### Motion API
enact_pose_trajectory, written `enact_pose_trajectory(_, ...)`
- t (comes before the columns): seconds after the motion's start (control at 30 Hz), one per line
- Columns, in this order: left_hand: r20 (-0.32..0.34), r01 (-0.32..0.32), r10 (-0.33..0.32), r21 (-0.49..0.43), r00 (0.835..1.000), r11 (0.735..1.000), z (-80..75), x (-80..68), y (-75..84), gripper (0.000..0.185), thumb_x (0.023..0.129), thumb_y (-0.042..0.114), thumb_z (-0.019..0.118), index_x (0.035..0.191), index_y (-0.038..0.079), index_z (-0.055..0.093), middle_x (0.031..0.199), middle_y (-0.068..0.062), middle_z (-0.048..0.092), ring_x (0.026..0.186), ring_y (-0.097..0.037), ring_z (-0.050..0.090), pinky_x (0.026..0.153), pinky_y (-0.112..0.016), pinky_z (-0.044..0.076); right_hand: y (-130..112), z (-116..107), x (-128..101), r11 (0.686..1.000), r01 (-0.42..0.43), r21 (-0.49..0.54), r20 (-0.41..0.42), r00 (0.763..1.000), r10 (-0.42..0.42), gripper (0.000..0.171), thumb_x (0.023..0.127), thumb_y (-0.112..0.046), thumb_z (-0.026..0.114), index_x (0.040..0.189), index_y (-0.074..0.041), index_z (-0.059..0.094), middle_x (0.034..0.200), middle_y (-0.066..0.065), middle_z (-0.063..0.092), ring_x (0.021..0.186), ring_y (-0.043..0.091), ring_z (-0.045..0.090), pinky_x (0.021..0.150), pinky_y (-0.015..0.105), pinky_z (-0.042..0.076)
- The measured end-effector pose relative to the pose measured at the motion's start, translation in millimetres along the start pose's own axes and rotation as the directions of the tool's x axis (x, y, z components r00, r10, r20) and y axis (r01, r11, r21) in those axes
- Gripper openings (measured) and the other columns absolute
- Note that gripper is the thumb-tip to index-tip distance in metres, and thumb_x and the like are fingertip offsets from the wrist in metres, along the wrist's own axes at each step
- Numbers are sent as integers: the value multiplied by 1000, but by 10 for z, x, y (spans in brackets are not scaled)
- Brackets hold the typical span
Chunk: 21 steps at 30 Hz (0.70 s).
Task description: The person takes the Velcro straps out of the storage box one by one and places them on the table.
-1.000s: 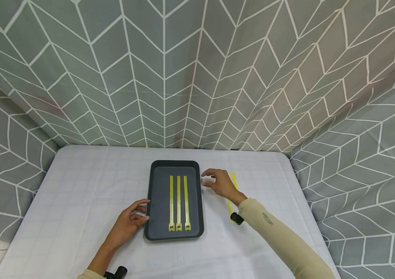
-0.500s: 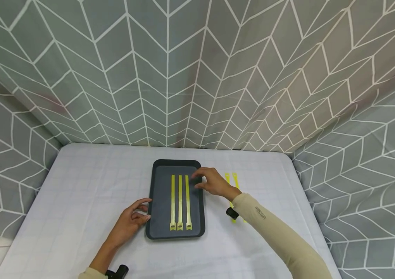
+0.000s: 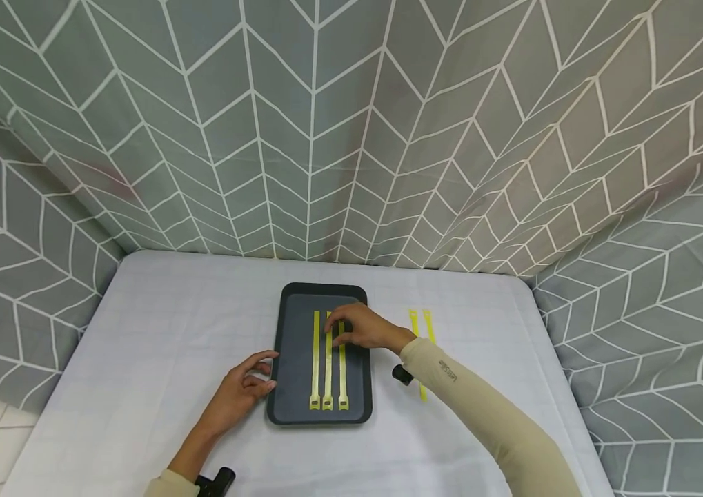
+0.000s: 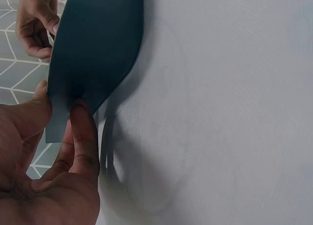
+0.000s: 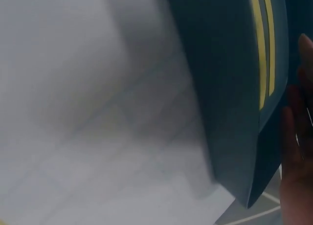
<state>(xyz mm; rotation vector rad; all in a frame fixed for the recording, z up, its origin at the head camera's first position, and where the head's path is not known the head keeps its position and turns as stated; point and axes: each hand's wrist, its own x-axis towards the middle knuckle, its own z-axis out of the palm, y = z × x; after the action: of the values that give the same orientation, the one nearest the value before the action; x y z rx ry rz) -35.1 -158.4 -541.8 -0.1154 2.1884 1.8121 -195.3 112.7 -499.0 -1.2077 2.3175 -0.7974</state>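
Note:
A dark grey rectangular tray (image 3: 292, 373) lies on the table with three yellow slotted-head cable straps (image 3: 328, 366) side by side in it. My left hand (image 3: 236, 393) holds the tray's left edge; the left wrist view shows thumb and fingers pinching its wall (image 4: 98, 49). Over the upper right of the tray is my right hand (image 3: 363, 328), thumb and forefinger apart with nothing seen between them. Its fingertips overlap the middle and right straps. From the right wrist, the hand (image 5: 296, 161) appears at the frame's edge, beyond the tray's side (image 5: 220, 88).
Two more yellow straps (image 3: 428, 321) lie on the white tablecloth (image 3: 183, 310) right of the tray, partly hidden by the right forearm. Grey patterned curtains (image 3: 339, 138) surround the table at the back and sides.
My right hand has moved left from beside the tray to over its straps, uncovering more of the two straps on the table. The left hand has kept its grip on the edge.

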Motion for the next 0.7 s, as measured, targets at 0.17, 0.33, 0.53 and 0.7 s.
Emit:
enact_pose_trajectory(0.17,-7,7,-7,16,1000,1000,15,2,-5,56,91,5,72,143,12,52,120,-18,54,88,-19,65,72,-24,49,-29,32,86,999,23,34,68,997,-25,27,83,-8,81,109,-5,73,111,7,72,110,23,67,100,39,49)
enact_pose_trajectory(0.33,-12,25,-24,18,1000,1000,12,6,9,56,91,6,72,143,13,52,121,-18,53,89,-19,65,72,-24,49,-26,88,198,997,75,-15,135,988,-73,29,82,-14,83,109,-9,75,112,3,72,110,18,65,99,31,49)
enact_pose_trajectory(0.53,-13,29,-29,11,999,1000,20,5,10,55,92,5,71,143,12,52,120,-18,53,87,-18,65,71,-24,48,-76,176,291,979,129,-155,241,966,-89,25,85,-22,81,109,-16,75,114,-4,70,115,13,62,106,30,43)
enact_pose_trajectory(0.7,-16,31,-31,1,999,1000,23,-1,24,54,92,4,71,142,12,53,120,-19,53,87,-19,65,71,-24,48,-142,244,337,967,167,-192,277,955,-110,19,86,-18,80,105,-15,76,110,-4,71,112,13,62,103,24,43)
